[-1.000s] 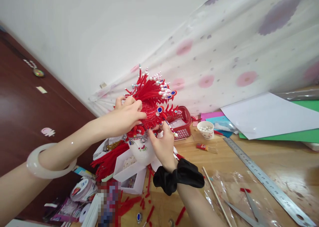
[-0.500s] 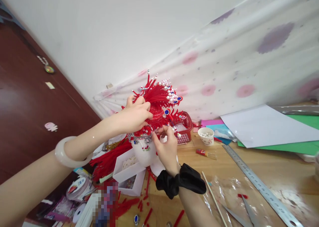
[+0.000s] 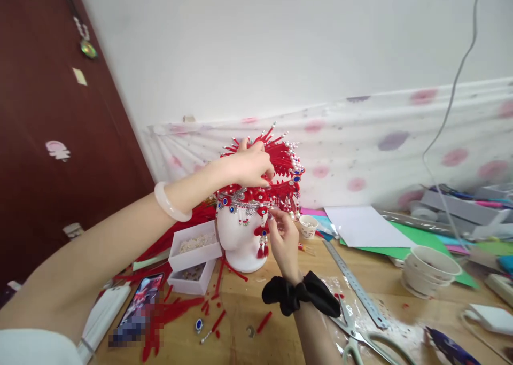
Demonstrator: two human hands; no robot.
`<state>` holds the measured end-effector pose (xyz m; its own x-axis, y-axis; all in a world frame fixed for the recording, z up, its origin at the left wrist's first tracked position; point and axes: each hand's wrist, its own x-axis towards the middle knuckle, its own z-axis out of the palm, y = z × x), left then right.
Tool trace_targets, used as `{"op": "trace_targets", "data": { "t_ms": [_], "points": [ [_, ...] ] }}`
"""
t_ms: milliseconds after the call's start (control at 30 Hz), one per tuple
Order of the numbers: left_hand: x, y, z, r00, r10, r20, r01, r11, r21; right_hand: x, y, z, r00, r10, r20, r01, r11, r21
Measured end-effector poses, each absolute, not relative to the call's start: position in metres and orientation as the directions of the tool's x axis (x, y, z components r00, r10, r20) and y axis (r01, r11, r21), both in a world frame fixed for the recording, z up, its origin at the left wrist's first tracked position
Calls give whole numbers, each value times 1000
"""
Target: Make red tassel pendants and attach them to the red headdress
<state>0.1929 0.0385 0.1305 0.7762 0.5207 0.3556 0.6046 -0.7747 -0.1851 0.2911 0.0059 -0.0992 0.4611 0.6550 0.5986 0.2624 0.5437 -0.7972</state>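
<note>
A red opera-style headdress [image 3: 280, 156] with pearl-tipped plumes, blue gems and hanging tassels sits on a white foam head [image 3: 236, 239]. My left hand [image 3: 254, 164], a white bangle on its forearm, reaches over the headdress from the left. Its fingers curl down onto the red plumes, with the tips partly hidden. At the lower right side, my right hand [image 3: 284, 237] has thumb and forefinger closed at the headdress's edge, beside a red tassel pendant [image 3: 263, 239]. A black scrunchie [image 3: 300, 295] circles that wrist.
Left of the foam head are white boxes [image 3: 192, 250] of beads and a phone [image 3: 140, 306]. On the right lie a paper cup of pearls [image 3: 309, 227], a steel ruler [image 3: 355, 285], scissors [image 3: 352, 333], stacked tubs [image 3: 430, 269] and a glue gun [image 3: 449, 346]. Red scraps litter the wood.
The view has levelled and swung right, bringing the tubs, glue gun and cord into sight. The foam head's front and the tassel pendant show more. Both hands remain at the headdress.
</note>
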Motion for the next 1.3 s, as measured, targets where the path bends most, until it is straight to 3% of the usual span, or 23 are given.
{"op": "trace_targets", "data": {
  "t_ms": [67, 100, 167, 233, 300, 333, 367, 533, 867, 1300],
  "points": [
    [169, 30, 131, 803, 444, 398, 537, -828, -160, 293, 0, -105, 468, 662, 585, 267, 525, -808],
    [154, 26, 126, 762, 420, 493, 531, -840, -106, 293, -3, -107, 473, 667, 576, 266, 515, -815],
    [121, 20, 102, 502, 431, 750, 552, -827, 106, 294, -8, -111, 479, 681, 554, 257, 495, -830],
    [92, 21, 58, 149, 516, 843, 519, -767, 378, 293, -12, -114, 471, 704, 531, 245, 474, -846],
    [75, 31, 5, -49, 689, 723, 397, -651, 647, 290, -13, -115, 462, 727, 508, 231, 455, -860],
    [72, 39, -22, -58, 789, 612, 321, -566, 759, 289, -12, -115, 463, 733, 498, 224, 448, -866],
    [72, 48, -45, -45, 829, 557, 301, -521, 799, 286, -10, -115, 467, 735, 491, 216, 443, -870],
    [93, 74, -100, 13, 877, 480, 290, -463, 838, 282, 9, -117, 449, 754, 480, 161, 460, -873],
    [130, 40, -113, 4, 879, 476, 342, -449, 825, 323, 28, -111, 353, 821, 448, 83, 450, -889],
    [118, 51, -129, -161, 827, 539, 284, -484, 828, 352, 31, -128, 393, 824, 408, 27, 433, -901]
  ]
}}
